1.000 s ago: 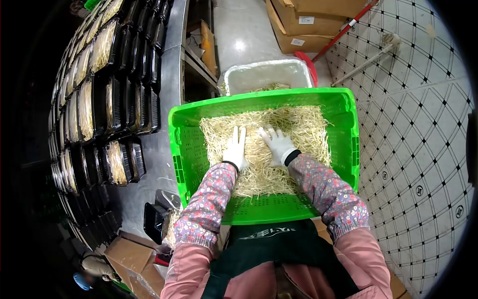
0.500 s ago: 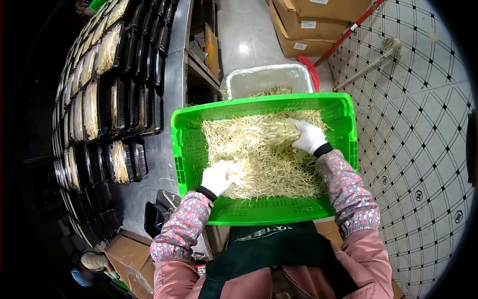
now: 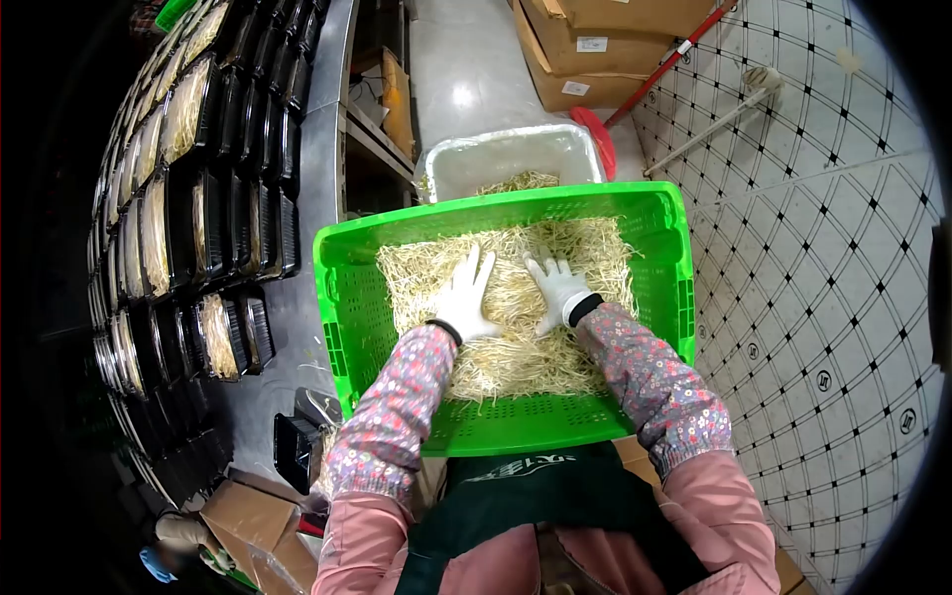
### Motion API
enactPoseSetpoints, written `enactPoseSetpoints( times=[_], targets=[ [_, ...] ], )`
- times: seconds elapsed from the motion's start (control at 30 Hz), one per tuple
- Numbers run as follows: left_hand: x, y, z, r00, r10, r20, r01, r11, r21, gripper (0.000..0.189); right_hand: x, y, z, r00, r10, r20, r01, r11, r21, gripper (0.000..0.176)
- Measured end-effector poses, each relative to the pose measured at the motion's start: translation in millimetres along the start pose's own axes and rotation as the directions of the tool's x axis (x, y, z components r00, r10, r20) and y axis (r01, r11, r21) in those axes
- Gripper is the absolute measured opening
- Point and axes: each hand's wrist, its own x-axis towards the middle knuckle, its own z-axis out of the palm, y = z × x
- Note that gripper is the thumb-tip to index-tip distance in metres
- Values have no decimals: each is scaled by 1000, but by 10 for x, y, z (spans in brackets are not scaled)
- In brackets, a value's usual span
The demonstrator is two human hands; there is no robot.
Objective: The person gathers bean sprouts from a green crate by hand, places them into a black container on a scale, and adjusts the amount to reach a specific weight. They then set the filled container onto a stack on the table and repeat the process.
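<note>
A layer of pale, thin bean sprouts [image 3: 521,372] covers the bottom of a green perforated plastic crate [image 3: 516,433] in front of me. My left hand [image 3: 466,297], in a white glove, lies flat on the sprouts left of the middle with its fingers spread. To its right, my right hand [image 3: 558,290], also gloved, presses on the same layer, fingers apart and pointing away from me. Neither hand grips anything.
Stacked black trays [image 3: 183,233] of sprouts fill the metal table [image 3: 322,89] at left. A white bin [image 3: 496,164] stands behind the crate. Cardboard boxes [image 3: 595,59] are farther back, beside a red pole [image 3: 664,69]. Another person [image 3: 183,531] is at lower left.
Both hands have come closer together over the middle; the left moved forward and right, the right moved left. The loose sprouts they held are let go, and their fingers are now spread.
</note>
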Motion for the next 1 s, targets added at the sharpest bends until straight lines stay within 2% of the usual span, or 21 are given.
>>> enactPoseSetpoints(
  times=[0.03, 0.07, 0.1, 0.17, 0.27, 0.3, 0.37, 0.4, 0.43, 0.5, 0.53, 0.63, 0.67, 0.7, 0.73, 0.8, 0.83, 0.9, 0.93, 0.97, 1.0],
  targets=[
    [126, 62, -3, 995, -53, 79, 56, 998, -31, 136, -25, -20, -42, 1000, 14, 21, -14, 1000, 4, 135],
    [246, 53, 75, 986, -95, 137, 102, 994, -40, 137, -60, -49, -71, 999, 33, 26, -34, 999, 12, 121],
    [329, 58, 189, 977, -150, 149, 138, 986, 88, 139, -26, -25, -8, 999, 48, 14, -49, 998, 42, 108],
    [422, 116, 222, 935, -298, 191, 286, 954, 87, 114, 110, 48, 191, 997, 78, -13, -77, 991, 108, 81],
    [446, -160, 550, 954, -261, 151, 246, 963, 110, 71, 75, 300, 344, 988, -75, -135, 99, 978, 181, 44],
    [320, -118, 519, 975, -218, 39, 217, 976, 30, 40, 44, 367, 306, 990, -64, -124, 84, 982, 166, 28],
    [167, -266, 569, 992, -129, -11, 129, 992, 1, 40, 94, 694, 387, 966, -77, -246, 129, 971, 202, 28],
    [60, -293, 528, 992, -96, -78, 98, 995, 22, 39, 19, 755, 222, 972, 23, -232, 32, 973, 227, 28],
    [-27, -346, 516, 992, -83, -94, 79, 996, -52, 38, -87, 780, -19, 968, 123, -218, -66, 966, 250, 29],
    [-193, -188, 337, 991, -90, -99, 84, 995, -56, 39, -115, 837, -214, 926, 147, -349, -26, 944, 329, 26],
    [-259, -160, 339, 991, -47, -128, 32, 992, -120, 47, -188, 711, -400, 926, 114, -359, 39, 919, 392, 26],
    [-253, 9, 387, 969, 155, -191, -156, 988, 9, 60, 156, 418, -216, 931, -36, -363, 157, 937, 310, 28],
    [-237, 32, 494, 991, 66, -116, -58, 996, 73, 79, 335, 338, -16, 964, -72, -254, 143, 951, 275, 31],
    [-293, 65, 481, 986, -9, -166, 10, 1000, 3, 82, 360, 170, 23, 985, -103, -140, 134, 963, 235, 34],
    [-376, 100, 474, 974, -89, -207, 76, 995, -71, 86, 302, 124, 56, 995, -72, -65, 74, 997, 21, 39],
    [-583, 20, 488, 954, -215, -207, 169, 960, -222, 97, 294, 134, -28, 995, -95, -15, 94, 994, -54, 42],
    [-741, -124, 582, 938, -234, -257, 173, 955, -241, 95, 308, 134, -109, 994, -111, 12, 112, 989, -95, 43],
    [-976, -420, 971, 874, -415, -252, 253, 833, -492, 91, 326, 91, -329, 992, -123, 16, 124, 981, -147, 44],
    [-1047, -396, 1051, 833, -513, -208, 237, 670, -703, 81, 398, 99, -316, 987, -143, -80, 140, 990, -31, 47],
    [-1064, -379, 1120, 787, -616, -23, 316, 435, -843, 77, 474, 84, -292, 972, -151, -178, 167, 982, 83, 50],
    [-1057, -340, 1151, 730, -661, 175, 371, 167, -913, 74, 614, 40, -187, 986, -100, -132, 116, 986, 119, 76]
  ],
)
